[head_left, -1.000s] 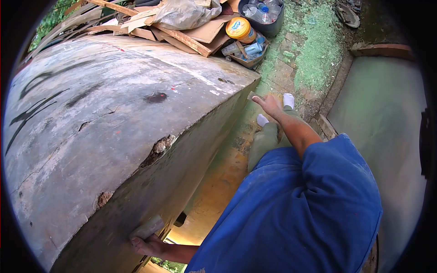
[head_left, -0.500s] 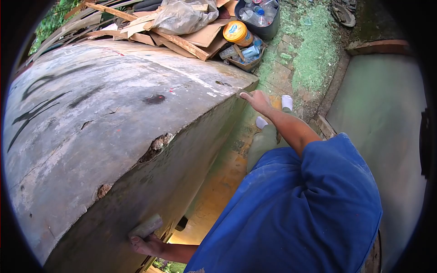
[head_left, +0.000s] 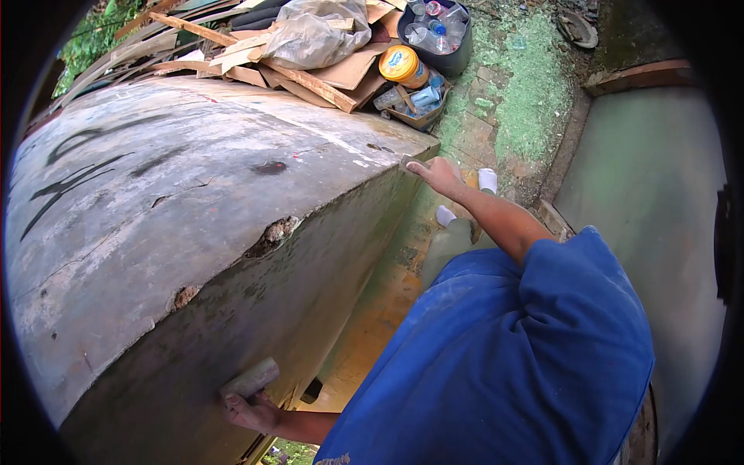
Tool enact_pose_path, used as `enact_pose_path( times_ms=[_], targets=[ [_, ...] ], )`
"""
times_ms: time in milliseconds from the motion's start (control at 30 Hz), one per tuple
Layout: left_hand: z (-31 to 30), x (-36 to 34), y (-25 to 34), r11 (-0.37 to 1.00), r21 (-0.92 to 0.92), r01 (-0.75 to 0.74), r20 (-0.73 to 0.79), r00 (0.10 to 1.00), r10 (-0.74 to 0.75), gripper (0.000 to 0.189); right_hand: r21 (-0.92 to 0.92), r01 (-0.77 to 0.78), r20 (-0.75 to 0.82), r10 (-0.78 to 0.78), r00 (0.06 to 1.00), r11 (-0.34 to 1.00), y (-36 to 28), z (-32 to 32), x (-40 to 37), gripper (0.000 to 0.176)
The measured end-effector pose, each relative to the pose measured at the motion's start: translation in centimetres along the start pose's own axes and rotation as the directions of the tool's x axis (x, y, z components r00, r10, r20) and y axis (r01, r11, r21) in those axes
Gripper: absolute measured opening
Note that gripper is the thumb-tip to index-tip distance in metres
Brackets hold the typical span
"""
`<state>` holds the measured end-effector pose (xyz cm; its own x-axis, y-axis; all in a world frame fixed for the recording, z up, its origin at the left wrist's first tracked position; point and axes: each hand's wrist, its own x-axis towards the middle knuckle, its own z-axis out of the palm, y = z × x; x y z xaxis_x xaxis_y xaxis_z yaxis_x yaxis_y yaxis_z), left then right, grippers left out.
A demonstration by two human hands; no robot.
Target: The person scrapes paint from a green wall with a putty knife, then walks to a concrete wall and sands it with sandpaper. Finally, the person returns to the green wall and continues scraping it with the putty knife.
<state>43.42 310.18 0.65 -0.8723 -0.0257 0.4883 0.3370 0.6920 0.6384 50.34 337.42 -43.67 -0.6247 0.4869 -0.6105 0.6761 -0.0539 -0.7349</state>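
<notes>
My left hand (head_left: 252, 412) is closed around a grey oblong block (head_left: 250, 377), thumb on its near end. The block is against the side face of the concrete wall (head_left: 263, 325), below its chipped upper edge. Farther off, my right hand (head_left: 443, 177) is closed at the wall's far corner, its thumb pointing left along the edge. A small greyish piece (head_left: 405, 162) shows at its fingertips, but I cannot make out what it is. The wall's broad grey top (head_left: 155, 201) has dark streaks, cracks and a broken hollow (head_left: 271, 235) at its edge.
Wood scraps (head_left: 310, 83) and a clear plastic bag (head_left: 322, 35) lie piled beyond the wall. Nearby are an orange bucket (head_left: 403, 66), a box of cups (head_left: 422, 105) and a dark bin (head_left: 446, 54) of bottles. Green debris (head_left: 535, 93) covers the ground. A pale surface (head_left: 643, 194) stands right.
The view has shifted slightly. My left hand and the block have slid a little down the side face, away from the chipped edge. My right hand stays at the far corner.
</notes>
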Motion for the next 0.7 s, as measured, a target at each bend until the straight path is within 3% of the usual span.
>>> enact_pose_path(
  times_ms=[67,167,267,400,467,567,633,700],
  targets=[
    [-0.5,0.0,-0.4,1.0,-0.015,0.012,0.043,0.999,-0.011,0.059,0.011,0.046,-0.004,-0.046,0.999,0.999,0.7,-0.7,0.0,0.076],
    [-0.2,-0.2,0.4,0.999,-0.008,0.031,0.063,0.998,-0.031,0.058,-0.064,-0.005,-0.021,0.004,1.0,0.998,3.2,-1.7,-0.6,0.076],
    [0.3,-0.3,0.8,0.999,-0.04,0.024,0.08,0.997,-0.02,0.058,-0.207,-0.012,0.021,0.017,1.0,0.978,3.3,-1.7,-1.5,0.074],
    [-0.2,-0.3,0.2,0.998,-0.04,0.043,0.111,0.993,-0.038,0.057,-0.029,0.102,-0.019,-0.102,0.995,0.994,-1.7,0.0,-0.6,0.074],
    [0.3,-0.3,0.3,0.998,-0.063,0.022,0.037,0.999,-0.019,0.055,0.032,0.153,-0.049,-0.152,0.987,0.988,-2.0,0.1,-0.9,0.074],
    [-0.4,0.0,-0.3,0.996,-0.071,0.048,0.09,0.995,-0.042,0.052,0.002,0.085,-0.021,-0.085,0.996,0.996,0.5,-0.9,-2.4,0.074],
    [-0.1,-0.2,-0.1,0.996,-0.078,0.043,0.081,0.996,-0.036,0.051,-0.151,-0.114,0.06,0.125,0.99,0.982,2.8,-0.6,-2.6,0.079],
    [-0.3,-0.1,-0.1,0.996,-0.084,0.036,0.074,0.997,-0.03,0.049,-0.148,-0.085,0.037,0.091,0.995,0.985,2.0,-0.1,-2.1,0.08]
  ],
)
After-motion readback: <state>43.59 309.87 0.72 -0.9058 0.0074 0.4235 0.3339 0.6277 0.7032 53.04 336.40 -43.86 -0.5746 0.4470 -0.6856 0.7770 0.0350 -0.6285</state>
